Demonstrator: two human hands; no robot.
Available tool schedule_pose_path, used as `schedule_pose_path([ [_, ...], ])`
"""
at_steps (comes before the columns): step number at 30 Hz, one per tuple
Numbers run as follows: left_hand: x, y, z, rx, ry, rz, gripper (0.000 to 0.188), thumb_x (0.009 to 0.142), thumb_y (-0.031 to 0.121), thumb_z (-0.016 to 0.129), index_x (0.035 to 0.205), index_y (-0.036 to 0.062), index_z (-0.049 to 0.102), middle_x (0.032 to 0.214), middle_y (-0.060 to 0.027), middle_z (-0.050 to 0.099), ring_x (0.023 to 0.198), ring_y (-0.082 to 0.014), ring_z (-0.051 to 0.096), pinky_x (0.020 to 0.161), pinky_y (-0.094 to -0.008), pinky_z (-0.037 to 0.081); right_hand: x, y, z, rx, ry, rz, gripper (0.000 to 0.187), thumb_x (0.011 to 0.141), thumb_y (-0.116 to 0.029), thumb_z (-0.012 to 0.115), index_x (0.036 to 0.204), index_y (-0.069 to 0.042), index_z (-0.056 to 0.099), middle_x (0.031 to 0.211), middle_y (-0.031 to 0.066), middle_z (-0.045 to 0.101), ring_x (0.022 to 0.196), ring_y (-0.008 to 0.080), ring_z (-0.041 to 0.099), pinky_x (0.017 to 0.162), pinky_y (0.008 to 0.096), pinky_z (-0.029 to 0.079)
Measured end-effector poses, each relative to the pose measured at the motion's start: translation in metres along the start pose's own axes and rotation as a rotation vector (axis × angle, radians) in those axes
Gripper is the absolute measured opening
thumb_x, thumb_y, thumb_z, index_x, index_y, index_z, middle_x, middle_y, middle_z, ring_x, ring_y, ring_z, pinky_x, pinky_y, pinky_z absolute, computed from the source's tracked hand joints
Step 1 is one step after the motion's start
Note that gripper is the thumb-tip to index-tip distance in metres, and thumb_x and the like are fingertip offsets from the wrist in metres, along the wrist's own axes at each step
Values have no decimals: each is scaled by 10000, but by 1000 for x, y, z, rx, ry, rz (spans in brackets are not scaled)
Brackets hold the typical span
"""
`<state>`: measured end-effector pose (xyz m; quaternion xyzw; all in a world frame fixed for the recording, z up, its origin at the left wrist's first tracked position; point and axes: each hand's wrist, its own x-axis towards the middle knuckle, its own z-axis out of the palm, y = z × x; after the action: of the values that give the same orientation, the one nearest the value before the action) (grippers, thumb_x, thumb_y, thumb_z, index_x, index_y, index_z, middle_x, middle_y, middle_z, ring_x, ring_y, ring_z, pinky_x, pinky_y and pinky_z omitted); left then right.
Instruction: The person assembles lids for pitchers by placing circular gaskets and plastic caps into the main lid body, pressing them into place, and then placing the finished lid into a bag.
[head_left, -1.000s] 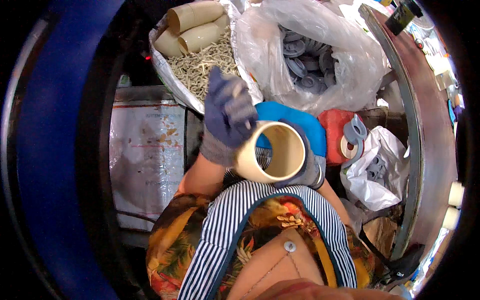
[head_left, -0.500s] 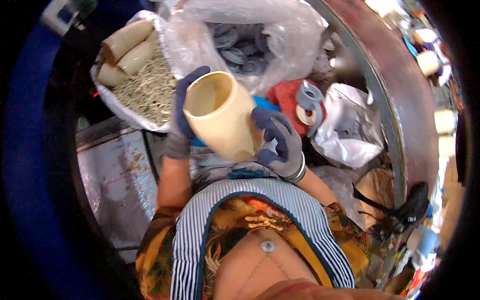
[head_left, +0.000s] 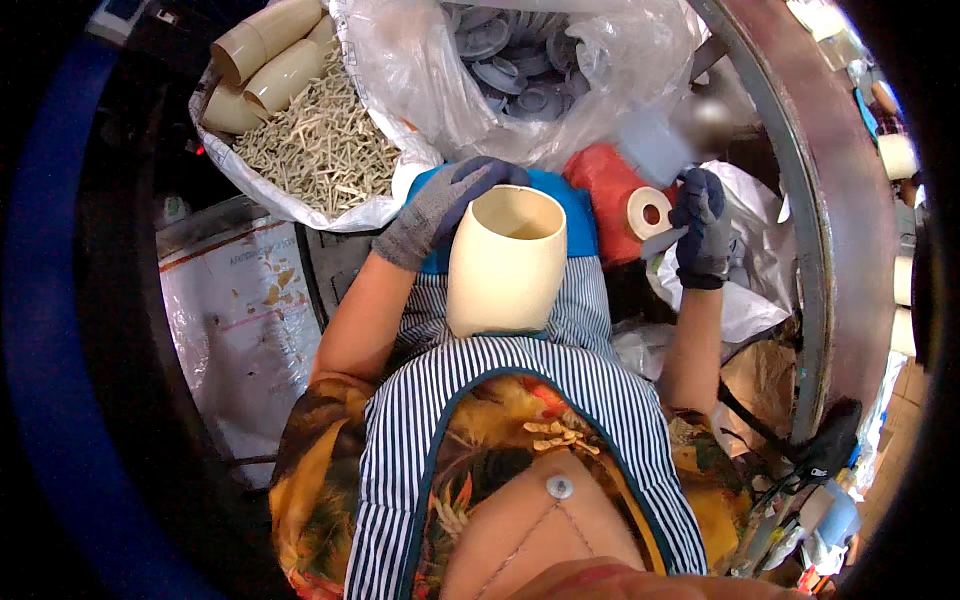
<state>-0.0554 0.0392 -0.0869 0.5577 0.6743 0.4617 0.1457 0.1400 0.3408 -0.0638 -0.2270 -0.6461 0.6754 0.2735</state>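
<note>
A cream, barrel-shaped pot (head_left: 508,275) rests on my lap, its wide mouth facing up. My left hand (head_left: 450,205), in a grey and navy glove, grips it at the left side of the rim. My right hand (head_left: 704,228), gloved the same way, is raised to the right of the pot, beside a red bundle (head_left: 603,200). Its fingers are curled, with a narrow grey piece (head_left: 663,242) sticking out on their left. What that piece belongs to is hidden. A cream ring (head_left: 651,213) sits on the red bundle. Above it is a blurred, pale bluish piece (head_left: 655,148).
A white sack (head_left: 290,212) at the far left holds small beige sticks and several cream cylinders. Beside it, a clear plastic bag (head_left: 420,75) contains grey discs. A white bag (head_left: 745,310) lies at the right, against a curved metal edge (head_left: 800,200).
The tilted pot has come down upright onto my lap. My right hand has let go of it and moved right, to the red bundle. A grey ring on that bundle no longer shows there.
</note>
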Motion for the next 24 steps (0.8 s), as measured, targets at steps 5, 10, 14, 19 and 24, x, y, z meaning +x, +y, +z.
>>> schedule_pose_path([
  [5,13,38,1,-919,150,-658,698,1054,499,171,1184,-11,629,1075,-121,702,1006,-193,665,909,-316,516,-30,-40,88,132,-225,466,280,959,-372,610,995,-95,631,654,-52,502,511,55,416,455,217,312],
  [10,8,15,14,-873,183,-572,655,1053,496,218,1231,-18,582,1001,-132,706,934,-188,682,848,-312,548,-17,-19,104,-19,-197,474,285,954,-384,616,975,-100,638,648,-57,482,501,48,402,448,216,306],
  [14,6,-9,15,-468,125,-363,538,1058,394,334,1416,-5,381,1074,-159,678,960,-220,677,860,-326,549,-7,-9,109,-104,-161,483,306,948,-406,621,982,-103,647,654,-52,503,488,51,401,438,217,301],
  [19,-8,-21,19,44,133,-85,618,1016,232,500,1514,37,190,1190,-212,621,1011,-275,664,864,-356,553,-4,-9,109,-113,-152,517,312,940,-413,633,977,-103,648,644,-51,513,482,47,403,429,216,302],
  [24,-11,-29,23,158,156,-41,639,993,193,531,1510,22,197,1198,-234,609,1029,-301,658,873,-365,550,-5,1,104,-90,-151,492,307,940,-400,636,982,-96,647,637,-56,503,480,45,399,428,214,306],
])
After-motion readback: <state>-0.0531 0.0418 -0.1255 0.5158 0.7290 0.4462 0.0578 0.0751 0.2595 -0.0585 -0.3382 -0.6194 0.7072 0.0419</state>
